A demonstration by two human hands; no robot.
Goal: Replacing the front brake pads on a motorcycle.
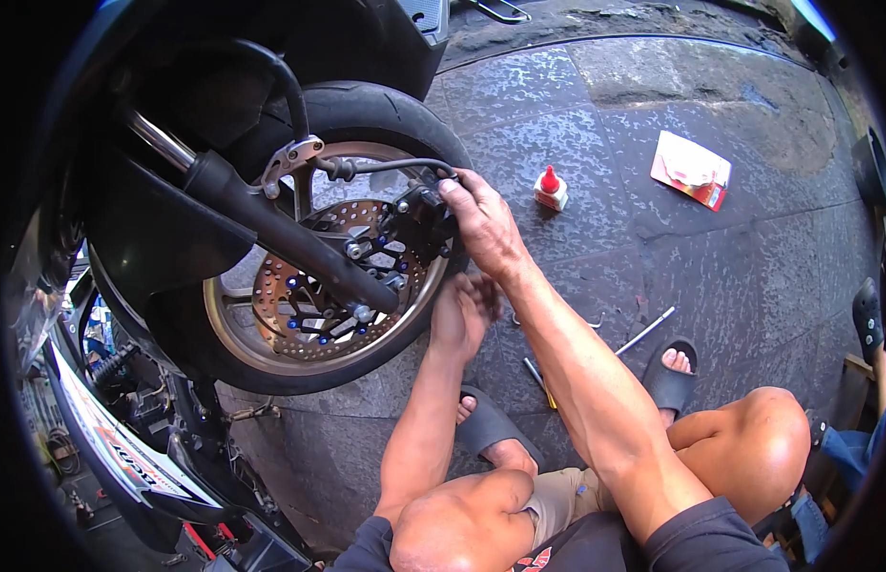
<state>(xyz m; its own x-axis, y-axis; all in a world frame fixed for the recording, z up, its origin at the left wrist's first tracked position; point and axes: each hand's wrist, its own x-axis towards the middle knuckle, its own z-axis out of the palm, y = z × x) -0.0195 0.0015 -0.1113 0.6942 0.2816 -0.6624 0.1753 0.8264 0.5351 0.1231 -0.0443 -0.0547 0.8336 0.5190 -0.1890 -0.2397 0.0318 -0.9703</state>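
My right hand [486,224] is closed around the outer side of a black brake caliper [419,214]. Its thumb lies near the end of the black brake hose [391,166]. The caliper sits at the edge of the drilled brake disc [271,286] on a motorcycle's front wheel; its far side is hidden by my fingers. Just below, my left hand [465,310] is raised beside the tyre [367,107], its fingers smeared by motion. The dark fork leg [271,234] crosses in front of the disc, with bolts at its lower end.
On the grey tiled floor stand a small bottle with a red cap [550,191] and, farther right, a white and red package card [691,172]. A metal rod [645,330] and a yellow-handled tool [550,393] lie near my sandalled feet. Another person's shoe [867,313] shows at the right edge.
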